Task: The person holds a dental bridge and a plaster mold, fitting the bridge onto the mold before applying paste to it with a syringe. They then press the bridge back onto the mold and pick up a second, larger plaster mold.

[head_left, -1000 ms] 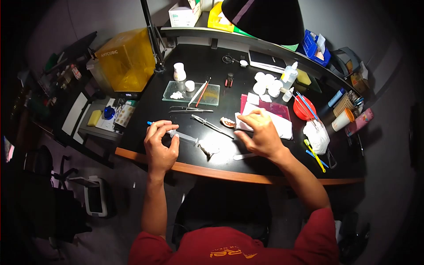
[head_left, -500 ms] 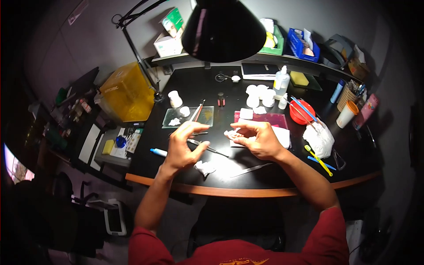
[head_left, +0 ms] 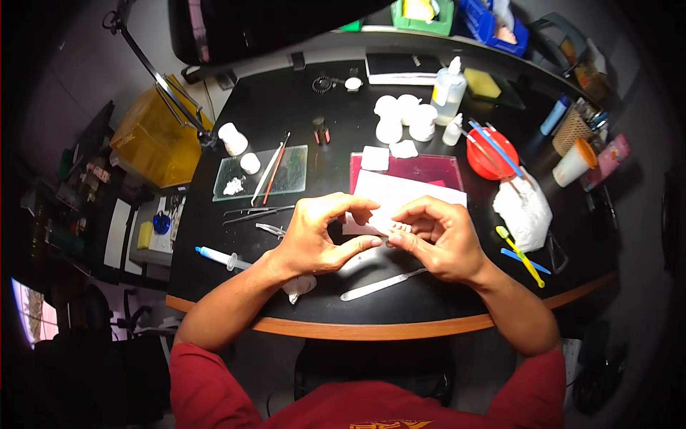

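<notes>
Between my two hands is a small whitish-pink piece with a row of tooth-like bumps point(head_left: 398, 227). My right hand point(head_left: 446, 239) pinches it at its right side. My left hand point(head_left: 325, 232) is curved at its left side, thumb and index finger apart, with the fingertips close to the piece. Behind the hands lie a white sheet point(head_left: 407, 190) and a magenta plate point(head_left: 436, 168). A metal spatula point(head_left: 375, 287) rests below them. Tweezers point(head_left: 270, 229) and a crumpled white tissue point(head_left: 300, 287) are beside my left hand.
A glass slab point(head_left: 293, 171) with thin tools is at the left, above a blue-tipped syringe point(head_left: 218, 256). At the right are a red bowl point(head_left: 482, 163), a white cloth point(head_left: 525, 214) and a yellow toothbrush point(head_left: 525, 262). A black lamp point(head_left: 279, 25) hangs overhead.
My left hand has moved right, close to my right hand and the piece. The piece now shows its tooth-like row. The camera view has shifted, and the table appears nearer.
</notes>
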Demonstrator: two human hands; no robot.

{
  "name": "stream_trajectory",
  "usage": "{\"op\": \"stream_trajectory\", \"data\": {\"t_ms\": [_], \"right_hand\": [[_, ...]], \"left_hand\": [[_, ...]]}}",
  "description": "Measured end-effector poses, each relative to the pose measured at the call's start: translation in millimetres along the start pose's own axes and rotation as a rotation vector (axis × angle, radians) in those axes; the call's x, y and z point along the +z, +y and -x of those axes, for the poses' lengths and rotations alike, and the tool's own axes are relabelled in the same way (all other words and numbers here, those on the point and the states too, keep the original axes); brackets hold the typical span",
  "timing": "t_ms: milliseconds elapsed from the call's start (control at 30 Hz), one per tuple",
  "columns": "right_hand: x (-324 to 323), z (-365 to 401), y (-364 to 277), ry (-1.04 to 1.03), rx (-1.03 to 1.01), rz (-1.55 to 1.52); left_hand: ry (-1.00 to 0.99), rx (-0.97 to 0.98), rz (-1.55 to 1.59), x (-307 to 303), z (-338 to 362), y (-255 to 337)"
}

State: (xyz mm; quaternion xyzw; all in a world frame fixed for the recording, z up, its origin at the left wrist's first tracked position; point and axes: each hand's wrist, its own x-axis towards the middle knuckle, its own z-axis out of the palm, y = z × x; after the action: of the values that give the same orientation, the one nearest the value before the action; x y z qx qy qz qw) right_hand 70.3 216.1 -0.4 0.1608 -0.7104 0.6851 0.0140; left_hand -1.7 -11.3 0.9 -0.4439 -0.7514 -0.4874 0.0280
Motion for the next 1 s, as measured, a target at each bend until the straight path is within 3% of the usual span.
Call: {"op": "stream_trajectory", "data": {"t_ms": [67,300,433,733,1000], "right_hand": [[4.4,1.1,1.4,0.014,-0.033,0.039],[6.6,1.7,10.7,0.049,-0.174,0.17],[9.1,0.7,9.9,0.074,-0.263,0.212],[8.9,3.0,5.8,0.1,-0.375,0.389],[7.8,1.6,6.4,0.084,-0.391,0.403]], "left_hand": [[-0.01,-0.085,0.07,3.6,4.0,0.7],[0.067,-0.012,0.153,7.6,3.8,3.3],[0.008,-0.029,0.175,5.4,5.7,3.0],[-0.006,-0.185,0.306,9.9,10.5,6.4],[0.034,-0.093,0.272,13.0,11.4,7.1]]}}
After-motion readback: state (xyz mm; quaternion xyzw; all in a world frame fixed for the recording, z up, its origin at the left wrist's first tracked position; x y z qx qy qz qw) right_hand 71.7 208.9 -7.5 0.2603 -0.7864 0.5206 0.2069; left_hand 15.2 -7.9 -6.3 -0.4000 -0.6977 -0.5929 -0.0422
